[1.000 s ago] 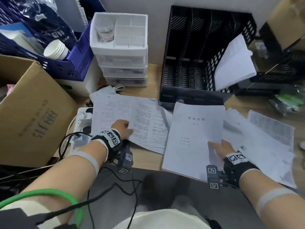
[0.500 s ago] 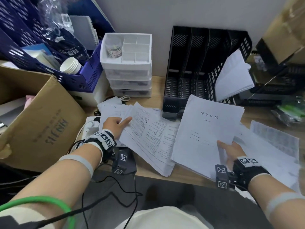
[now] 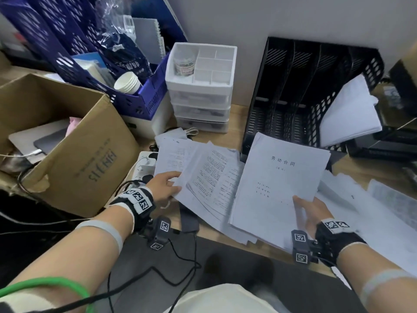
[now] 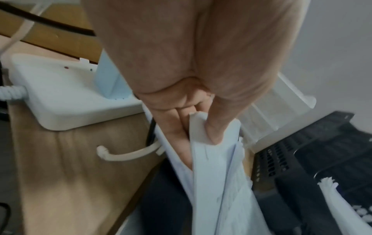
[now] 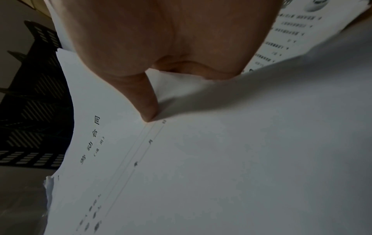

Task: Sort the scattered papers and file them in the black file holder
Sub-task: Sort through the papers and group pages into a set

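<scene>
The black file holder [image 3: 291, 93] stands at the back of the desk, with a white sheaf of paper [image 3: 350, 111] leaning out of its right compartment. My right hand [image 3: 309, 211] grips the lower right corner of a stapled contract [image 3: 279, 184] with a title page, lifted off the desk; its thumb [image 5: 148, 105] lies on top. My left hand [image 3: 165, 185] pinches the left edge of a bundle of printed sheets [image 3: 207, 177], thumb [image 4: 215, 133] above and fingers below. More loose papers [image 3: 372, 211] lie scattered on the desk to the right.
A white drawer unit [image 3: 200, 91] stands left of the holder. A blue basket [image 3: 94, 64] of clutter and a cardboard box [image 3: 67, 150] fill the left. A white power strip [image 3: 144, 166] with cables lies by my left hand. Dark trays [image 3: 397, 123] stand at the right.
Both hands have lifted their papers off the desk: the left one took hold of the printed bundle and raised it, the right one raised the contract toward the holder. The camera tilted upward.
</scene>
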Available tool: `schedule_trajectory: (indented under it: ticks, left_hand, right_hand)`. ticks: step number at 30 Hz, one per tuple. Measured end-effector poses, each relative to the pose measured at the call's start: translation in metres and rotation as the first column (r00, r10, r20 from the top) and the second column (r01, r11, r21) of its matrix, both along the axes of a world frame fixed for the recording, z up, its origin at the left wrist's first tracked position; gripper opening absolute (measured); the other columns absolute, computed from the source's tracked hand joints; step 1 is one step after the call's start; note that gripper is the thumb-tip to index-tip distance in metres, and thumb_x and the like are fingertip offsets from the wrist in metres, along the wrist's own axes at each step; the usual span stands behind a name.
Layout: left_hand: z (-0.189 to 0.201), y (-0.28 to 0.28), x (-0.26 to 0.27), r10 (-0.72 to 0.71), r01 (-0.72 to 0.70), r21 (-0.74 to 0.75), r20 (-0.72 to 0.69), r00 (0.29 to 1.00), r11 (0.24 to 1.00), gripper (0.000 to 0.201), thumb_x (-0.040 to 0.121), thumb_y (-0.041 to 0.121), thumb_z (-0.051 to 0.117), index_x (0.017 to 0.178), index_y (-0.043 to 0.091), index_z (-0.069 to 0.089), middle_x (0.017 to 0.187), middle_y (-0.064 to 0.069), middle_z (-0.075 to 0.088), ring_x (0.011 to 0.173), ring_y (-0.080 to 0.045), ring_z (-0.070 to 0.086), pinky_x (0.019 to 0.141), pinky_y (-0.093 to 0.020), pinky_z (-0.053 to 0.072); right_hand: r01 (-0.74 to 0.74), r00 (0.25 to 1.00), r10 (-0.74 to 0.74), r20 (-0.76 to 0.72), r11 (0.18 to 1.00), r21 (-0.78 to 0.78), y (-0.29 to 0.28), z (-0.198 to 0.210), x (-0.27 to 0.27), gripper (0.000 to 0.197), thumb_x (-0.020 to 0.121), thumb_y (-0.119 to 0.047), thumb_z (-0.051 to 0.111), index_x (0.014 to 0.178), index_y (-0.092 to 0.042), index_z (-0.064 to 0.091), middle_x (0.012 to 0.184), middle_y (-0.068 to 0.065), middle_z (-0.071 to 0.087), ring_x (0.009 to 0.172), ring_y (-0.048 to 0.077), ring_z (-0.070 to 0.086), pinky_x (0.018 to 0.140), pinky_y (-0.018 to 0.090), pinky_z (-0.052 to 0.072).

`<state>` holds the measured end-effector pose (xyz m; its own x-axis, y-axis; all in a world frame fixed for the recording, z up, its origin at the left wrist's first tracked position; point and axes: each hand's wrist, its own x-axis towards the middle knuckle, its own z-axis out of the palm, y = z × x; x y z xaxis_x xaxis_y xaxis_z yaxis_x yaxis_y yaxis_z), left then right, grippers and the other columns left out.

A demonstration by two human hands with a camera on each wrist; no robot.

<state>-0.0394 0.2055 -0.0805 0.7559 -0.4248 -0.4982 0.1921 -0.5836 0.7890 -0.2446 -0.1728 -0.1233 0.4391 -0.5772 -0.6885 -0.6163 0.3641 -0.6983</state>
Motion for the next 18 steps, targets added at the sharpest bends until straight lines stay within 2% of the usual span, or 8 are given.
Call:
schedule_trajectory:
  ticks: [2,3,5,9,13,15,16,18]
  left_hand:
    - [0.013,-0.001,0.006,0.087,-0.091,-0.127,-0.042,0.995,0.988,0.033,0.092,-0.001,0.060,0.116,0.021,0.065,0.117,-0.014,0.071,0.101,-0.029,0.069,0.089,-0.044,0.058]
    - [0.022,-0.003,0.011,0.141,-0.158,-0.213,-0.092,0.986,0.964,0.031,0.093,-0.001,0.060,0.117,0.018,0.066,0.115,-0.016,0.071,0.100,-0.028,0.069,0.091,-0.044,0.057]
    - [0.048,-0.007,0.022,0.245,-0.282,-0.361,-0.146,0.958,0.889,0.024,0.094,0.003,0.060,0.114,0.016,0.067,0.105,-0.013,0.072,0.091,-0.024,0.068,0.081,-0.037,0.061]
    - [0.103,-0.013,0.044,0.316,-0.368,-0.601,-0.196,0.928,0.709,0.017,0.096,0.003,0.054,0.101,0.015,0.065,0.096,-0.010,0.067,0.081,-0.022,0.064,0.072,-0.037,0.057]
    - [0.150,-0.015,0.059,0.293,-0.330,-0.734,-0.185,0.938,0.594,0.017,0.092,0.002,0.054,0.102,0.014,0.061,0.093,-0.008,0.068,0.075,-0.016,0.068,0.070,-0.033,0.060]
    - [0.169,-0.015,0.065,0.291,-0.322,-0.763,-0.183,0.939,0.560,0.020,0.095,0.001,0.050,0.106,0.014,0.060,0.096,-0.010,0.066,0.077,-0.017,0.068,0.071,-0.033,0.060]
    - [0.176,-0.015,0.068,0.286,-0.313,-0.777,-0.177,0.942,0.546,0.020,0.097,0.001,0.048,0.107,0.014,0.059,0.099,-0.010,0.066,0.078,-0.017,0.068,0.071,-0.034,0.060]
    - [0.190,-0.018,0.071,0.280,-0.284,-0.793,-0.149,0.948,0.539,0.020,0.099,0.002,0.046,0.108,0.014,0.059,0.103,-0.010,0.066,0.082,-0.016,0.068,0.069,-0.032,0.061]
  right_hand:
    - [-0.054,0.998,0.054,0.023,0.998,-0.013,-0.001,0.002,0.008,0.046,0.080,-0.037,0.072,0.120,-0.018,0.059,0.123,0.006,0.061,0.114,0.034,0.055,0.107,0.052,0.036]
    - [-0.067,0.997,0.068,0.038,0.998,-0.014,-0.003,0.002,0.012,0.048,0.080,-0.038,0.072,0.121,-0.018,0.058,0.124,0.003,0.060,0.116,0.032,0.053,0.108,0.051,0.035]
    - [-0.096,0.991,0.096,0.091,0.995,-0.010,-0.009,0.002,0.021,0.051,0.076,-0.043,0.076,0.117,-0.019,0.059,0.123,-0.002,0.061,0.115,0.028,0.054,0.108,0.049,0.035]
    - [-0.196,0.959,0.201,0.198,0.980,-0.041,-0.046,-0.019,0.047,0.084,0.039,-0.063,0.086,0.114,-0.030,0.065,0.123,-0.005,0.067,0.114,0.027,0.061,0.104,0.054,0.042]
    - [-0.250,0.904,0.277,0.325,0.961,-0.122,-0.013,0.076,0.081,0.030,0.074,-0.032,0.078,0.101,-0.030,0.066,0.121,0.001,0.067,0.114,0.028,0.060,0.105,0.052,0.040]
    - [-0.262,0.869,0.280,0.409,0.960,-0.103,-0.005,0.104,0.093,0.019,0.084,-0.022,0.071,0.101,-0.025,0.066,0.115,0.001,0.069,0.109,0.024,0.061,0.102,0.045,0.041]
    - [-0.272,0.843,0.287,0.455,0.957,-0.099,0.000,0.117,0.097,0.020,0.083,-0.022,0.072,0.102,-0.022,0.066,0.111,0.002,0.070,0.106,0.023,0.062,0.100,0.043,0.041]
    - [-0.300,0.776,0.321,0.543,0.945,-0.131,0.007,0.140,0.105,0.054,0.063,-0.038,0.086,0.107,-0.013,0.067,0.109,0.009,0.073,0.105,0.026,0.066,0.100,0.042,0.044]
